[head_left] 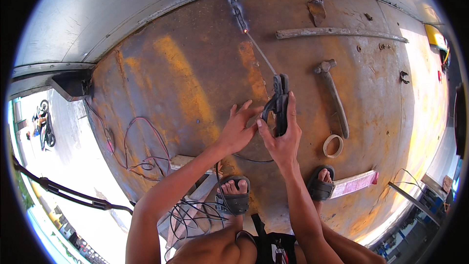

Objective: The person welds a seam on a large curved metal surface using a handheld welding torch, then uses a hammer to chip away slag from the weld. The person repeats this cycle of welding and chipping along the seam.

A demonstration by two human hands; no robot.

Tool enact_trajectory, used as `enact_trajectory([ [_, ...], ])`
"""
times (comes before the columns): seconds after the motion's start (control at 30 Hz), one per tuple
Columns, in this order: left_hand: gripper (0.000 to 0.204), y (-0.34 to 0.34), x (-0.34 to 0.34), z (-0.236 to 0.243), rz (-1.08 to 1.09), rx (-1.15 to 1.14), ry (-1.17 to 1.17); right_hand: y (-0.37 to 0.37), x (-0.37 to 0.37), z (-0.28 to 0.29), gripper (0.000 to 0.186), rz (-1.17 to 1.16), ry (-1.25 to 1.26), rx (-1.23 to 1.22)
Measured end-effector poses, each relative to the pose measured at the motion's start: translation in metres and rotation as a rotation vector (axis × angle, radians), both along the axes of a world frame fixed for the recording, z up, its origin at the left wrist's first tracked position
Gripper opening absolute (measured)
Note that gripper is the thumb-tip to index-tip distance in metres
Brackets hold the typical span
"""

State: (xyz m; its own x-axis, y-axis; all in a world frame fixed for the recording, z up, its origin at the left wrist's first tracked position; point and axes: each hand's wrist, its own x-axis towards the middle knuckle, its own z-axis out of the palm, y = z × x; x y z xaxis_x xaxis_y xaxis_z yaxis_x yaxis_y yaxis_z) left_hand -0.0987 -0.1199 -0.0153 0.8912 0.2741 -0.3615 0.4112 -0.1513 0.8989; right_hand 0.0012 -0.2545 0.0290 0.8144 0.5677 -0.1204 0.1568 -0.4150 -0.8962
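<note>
My right hand is closed around a black welding electrode holder in the middle of the view. A thin welding rod runs from its jaws up and to the left. The rod's tip glows orange against the near end of a dark, rough weld seam on the rusty metal floor. Beside the holder, my left hand has its fingers spread. Its fingertips come close to the holder's lever and my right thumb; whether they touch I cannot tell.
To the right lie a hammer, a long metal bar, a tan ring and a pink-and-white box. Black cable coils by my left foot. Red wire lies left. A metal wall borders the far side.
</note>
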Motion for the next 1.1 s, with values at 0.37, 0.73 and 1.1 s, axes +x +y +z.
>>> enact_trajectory([
  [0.37, 0.050, 0.000, -0.001, -0.001, 0.009, -0.016, -0.004, 0.000, 0.000, 0.000, 0.102, 0.004, 0.009, 0.004],
  [0.73, 0.047, -0.002, -0.002, -0.008, 0.002, -0.025, -0.025, 0.000, 0.001, 0.001, 0.101, -0.008, 0.031, 0.003],
  [1.1, 0.046, 0.001, -0.002, -0.005, -0.002, -0.022, -0.018, 0.002, 0.001, 0.007, 0.102, -0.013, 0.089, -0.027],
])
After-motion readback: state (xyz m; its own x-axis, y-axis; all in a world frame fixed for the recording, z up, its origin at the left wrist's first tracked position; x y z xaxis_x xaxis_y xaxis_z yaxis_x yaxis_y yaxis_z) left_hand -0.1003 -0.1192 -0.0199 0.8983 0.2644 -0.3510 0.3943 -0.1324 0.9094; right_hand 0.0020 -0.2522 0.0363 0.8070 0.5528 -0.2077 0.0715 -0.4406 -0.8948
